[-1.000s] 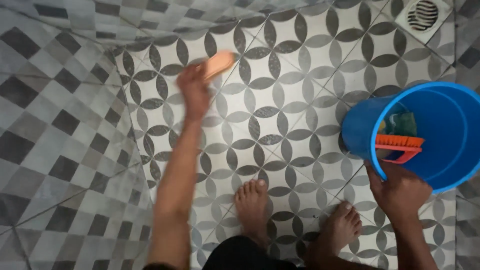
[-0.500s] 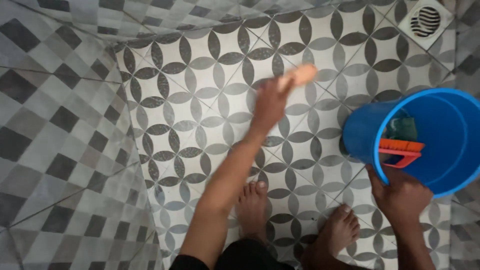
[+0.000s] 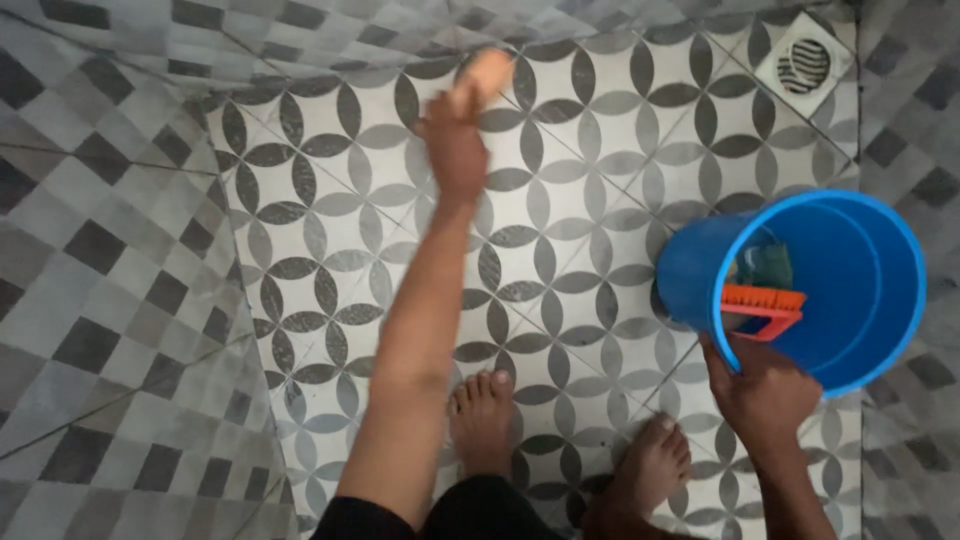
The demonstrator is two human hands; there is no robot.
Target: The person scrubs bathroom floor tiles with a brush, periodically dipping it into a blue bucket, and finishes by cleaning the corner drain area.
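A person stands barefoot on a patterned tile floor (image 3: 600, 180) of grey petal shapes on white, seen from above. The left hand (image 3: 455, 150) is stretched far forward at the end of a straight arm, its fingers closed around a pale orange sponge (image 3: 487, 70) that is blurred and sits against the tiles near the foot of the checkered wall (image 3: 110, 250). The right hand (image 3: 765, 385) is clenched on the near rim of a blue bucket (image 3: 880, 290), which tilts so that its open mouth faces the viewer. Inside the bucket, an orange scrubbing brush (image 3: 765, 305) rests against the rim just above the gripping fingers, and a greenish item (image 3: 765, 265), too dim to identify, lies deeper in behind it. The bucket is well apart from the sponge, off to the person's right. A square white floor drain (image 3: 805, 62) with curved slots sits in the far corner, beyond the bucket. Both bare feet are planted on the tiles below, the left foot (image 3: 482, 420) between the two arms and the right foot (image 3: 650, 470) just beside the bucket-holding wrist.
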